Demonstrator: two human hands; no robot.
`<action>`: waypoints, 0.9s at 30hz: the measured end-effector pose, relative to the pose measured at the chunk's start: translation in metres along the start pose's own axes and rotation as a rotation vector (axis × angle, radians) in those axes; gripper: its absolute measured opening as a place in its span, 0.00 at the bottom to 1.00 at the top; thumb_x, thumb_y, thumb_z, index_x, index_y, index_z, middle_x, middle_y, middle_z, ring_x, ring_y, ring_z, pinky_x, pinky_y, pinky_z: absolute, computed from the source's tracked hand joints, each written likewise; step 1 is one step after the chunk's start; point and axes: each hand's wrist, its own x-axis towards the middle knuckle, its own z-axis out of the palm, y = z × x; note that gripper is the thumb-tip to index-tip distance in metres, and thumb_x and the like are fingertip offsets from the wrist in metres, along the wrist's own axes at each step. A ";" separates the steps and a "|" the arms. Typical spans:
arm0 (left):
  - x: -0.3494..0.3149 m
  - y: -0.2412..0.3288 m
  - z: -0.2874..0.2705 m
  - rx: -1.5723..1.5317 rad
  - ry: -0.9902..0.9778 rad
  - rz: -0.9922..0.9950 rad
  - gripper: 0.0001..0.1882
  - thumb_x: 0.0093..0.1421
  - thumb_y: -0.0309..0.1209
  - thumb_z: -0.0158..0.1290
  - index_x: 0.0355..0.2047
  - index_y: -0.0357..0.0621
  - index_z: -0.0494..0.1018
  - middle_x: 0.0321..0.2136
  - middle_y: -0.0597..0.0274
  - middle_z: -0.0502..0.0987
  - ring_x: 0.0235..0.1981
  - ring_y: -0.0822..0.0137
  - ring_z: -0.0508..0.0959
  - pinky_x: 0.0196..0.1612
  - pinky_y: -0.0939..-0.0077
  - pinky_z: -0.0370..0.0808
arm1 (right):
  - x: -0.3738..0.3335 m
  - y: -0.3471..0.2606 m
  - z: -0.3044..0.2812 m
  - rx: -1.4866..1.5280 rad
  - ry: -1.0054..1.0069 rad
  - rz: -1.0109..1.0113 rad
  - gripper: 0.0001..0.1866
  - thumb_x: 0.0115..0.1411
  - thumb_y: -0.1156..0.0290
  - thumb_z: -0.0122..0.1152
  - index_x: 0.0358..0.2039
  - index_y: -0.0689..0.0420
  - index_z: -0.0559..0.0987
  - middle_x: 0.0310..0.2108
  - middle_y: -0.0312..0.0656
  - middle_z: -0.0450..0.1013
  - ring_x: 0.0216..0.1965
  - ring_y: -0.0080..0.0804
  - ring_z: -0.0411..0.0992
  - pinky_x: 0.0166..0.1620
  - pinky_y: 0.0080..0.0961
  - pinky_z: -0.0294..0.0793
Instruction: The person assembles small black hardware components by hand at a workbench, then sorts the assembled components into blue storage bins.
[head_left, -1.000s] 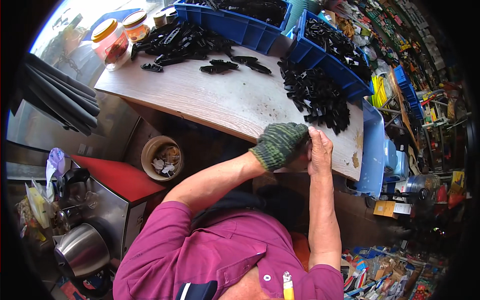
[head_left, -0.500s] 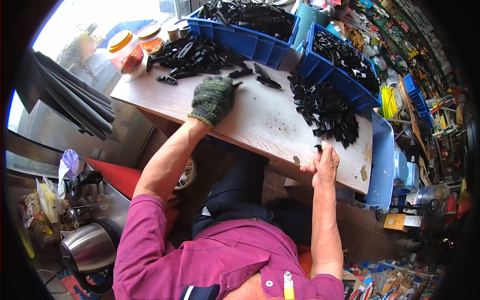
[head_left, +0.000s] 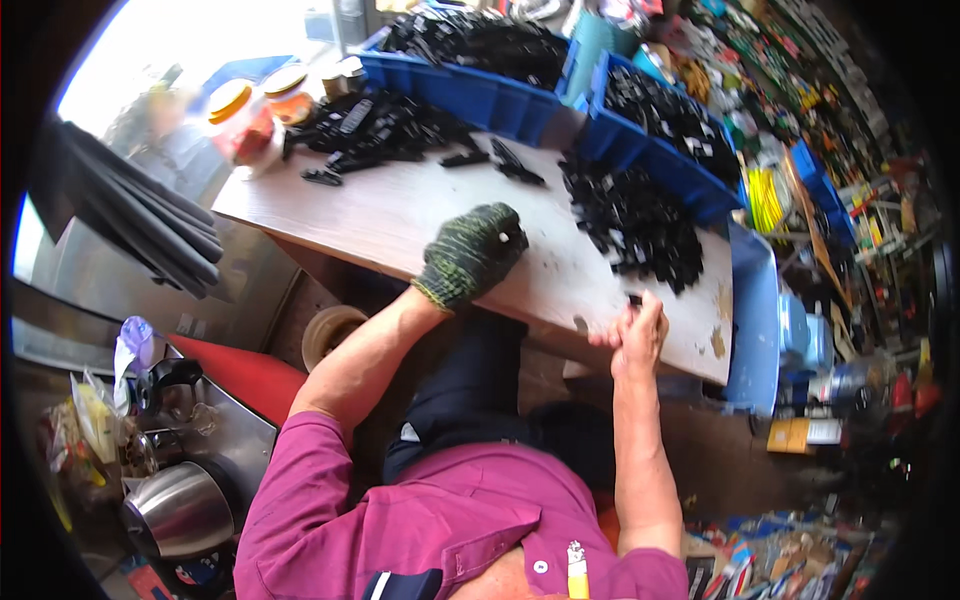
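Observation:
My left hand (head_left: 474, 256), in a dark green knitted glove, is closed above the near side of the table (head_left: 380, 215). Its fingers curl out of sight, and a small whitish spot shows at the knuckles; what it holds, if anything, I cannot make out. My bare right hand (head_left: 640, 335) pinches a small black plastic piece (head_left: 635, 299) at the table's near right edge. Beyond that hand spreads a pile of small black plastic parts (head_left: 640, 225). At the far left lies another pile, of longer black parts (head_left: 370, 130), with a few strays (head_left: 517, 163) beside it.
Two blue crates, one at the back (head_left: 460, 92) and one at the right (head_left: 660, 160), hold more black parts. Jars with orange lids (head_left: 240, 125) stand at the far left corner. A light blue bin (head_left: 752, 320) adjoins the table's right end. A steel kettle (head_left: 180, 510) sits lower left.
My left hand has moved right and nearer to me, away from the far-left pile and closer to my right hand. The right hand keeps its pinch, and the view has shifted slightly.

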 end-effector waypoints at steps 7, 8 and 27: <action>0.005 0.012 -0.037 -0.103 -0.099 -0.217 0.15 0.59 0.41 0.60 0.37 0.42 0.78 0.31 0.49 0.80 0.32 0.50 0.81 0.36 0.61 0.77 | 0.015 -0.016 0.084 0.068 -0.146 -0.027 0.20 0.67 0.54 0.45 0.23 0.54 0.67 0.11 0.31 0.51 0.10 0.25 0.54 0.15 0.35 0.73; 0.003 0.012 -0.032 -0.252 -0.043 -0.189 0.15 0.60 0.40 0.60 0.39 0.41 0.78 0.30 0.49 0.80 0.32 0.50 0.81 0.36 0.61 0.77 | 0.019 -0.010 0.087 0.058 -0.161 -0.068 0.20 0.67 0.54 0.44 0.23 0.54 0.67 0.11 0.31 0.51 0.10 0.25 0.53 0.15 0.34 0.73; -0.019 0.026 -0.026 -0.590 0.030 -0.334 0.13 0.68 0.37 0.52 0.41 0.40 0.76 0.22 0.66 0.74 0.20 0.76 0.71 0.24 0.79 0.68 | 0.001 0.022 0.141 0.108 -0.275 -0.224 0.17 0.69 0.56 0.46 0.31 0.56 0.73 0.15 0.33 0.61 0.10 0.22 0.58 0.16 0.22 0.57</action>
